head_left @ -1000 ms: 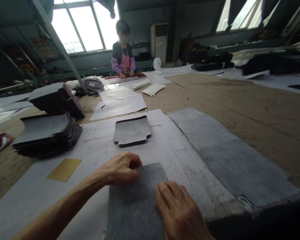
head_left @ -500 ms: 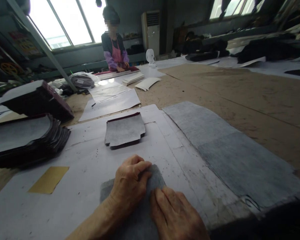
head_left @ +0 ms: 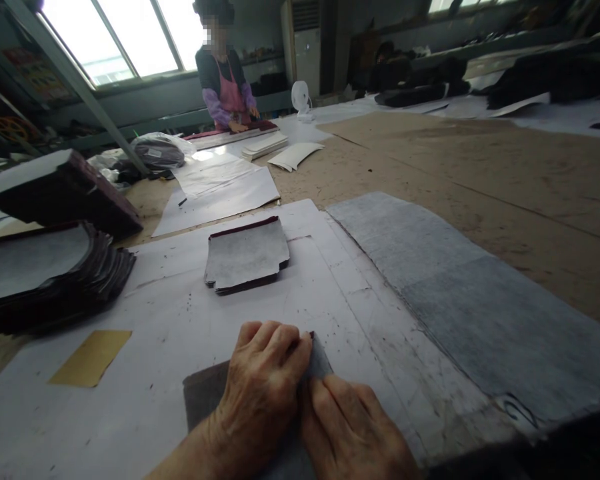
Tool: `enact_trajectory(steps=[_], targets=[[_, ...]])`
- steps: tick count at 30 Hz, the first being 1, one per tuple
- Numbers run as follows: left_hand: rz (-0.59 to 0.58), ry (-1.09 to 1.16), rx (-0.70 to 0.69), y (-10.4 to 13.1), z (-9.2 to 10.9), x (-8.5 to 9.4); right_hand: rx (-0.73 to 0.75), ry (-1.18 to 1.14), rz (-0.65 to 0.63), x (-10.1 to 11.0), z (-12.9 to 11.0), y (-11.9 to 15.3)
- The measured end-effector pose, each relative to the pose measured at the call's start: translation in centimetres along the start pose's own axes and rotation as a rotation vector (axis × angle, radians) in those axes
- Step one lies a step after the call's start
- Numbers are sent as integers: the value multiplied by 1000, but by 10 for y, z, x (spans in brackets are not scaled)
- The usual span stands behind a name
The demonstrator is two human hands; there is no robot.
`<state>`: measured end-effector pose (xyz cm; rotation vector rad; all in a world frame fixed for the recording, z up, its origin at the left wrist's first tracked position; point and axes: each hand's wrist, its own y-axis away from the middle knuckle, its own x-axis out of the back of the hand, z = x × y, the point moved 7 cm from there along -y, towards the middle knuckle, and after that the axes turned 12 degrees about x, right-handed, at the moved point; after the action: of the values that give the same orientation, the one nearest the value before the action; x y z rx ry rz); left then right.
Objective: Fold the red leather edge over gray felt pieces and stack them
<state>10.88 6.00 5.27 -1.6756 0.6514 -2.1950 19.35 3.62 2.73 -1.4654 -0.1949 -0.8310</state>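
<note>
A grey-backed fabric piece (head_left: 205, 393) lies on the white sheet in front of me, partly covered by both hands. My left hand (head_left: 265, 390) is closed with its fingers curled over the upper right part of the piece. A small maroon tip shows beside its fingertips. Just to the right, my right hand (head_left: 357, 427) pinches the piece's right edge, fingers pressed together and close to the left thumb. The fingertips of both hands are partly hidden. Beyond them lies a small stack of grey-backed pieces (head_left: 250, 257) with a maroon edge along the top.
A thick stack of dark pieces (head_left: 35, 267) and a maroon-sided block (head_left: 80, 193) stand at left. A tan card (head_left: 91, 358) lies near them. Along the right stretches a long grey fabric sheet (head_left: 460, 293). Across the table a person (head_left: 227, 90) works near a white fan (head_left: 301, 100).
My left hand has turned, its fingers now curled down over the piece's upper edge, where a maroon tip appears. The right hand stays at the edge. The view has shifted slightly.
</note>
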Motion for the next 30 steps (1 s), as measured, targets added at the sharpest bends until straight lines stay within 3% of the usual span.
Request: enact_trajectory(steps=[3,7,11,15,23,30], targets=[[15,-35,-35,1,4,1,27,23,-23,-1,-4,1],[-1,-75,-62,1,7,0,-6,-18,76,12,5,0],[-3,-87,-55,2,6,0,-125,-363,-46,14,41,-12],[10,-22,-21,3,1,-1,-202,-358,-103,9,69,-21],[45,111,49,0,-11,1,-13,-231,-277,-7,56,-15],[-3,58,-47,13,-27,25,85,-139,-311,-8,50,-17]])
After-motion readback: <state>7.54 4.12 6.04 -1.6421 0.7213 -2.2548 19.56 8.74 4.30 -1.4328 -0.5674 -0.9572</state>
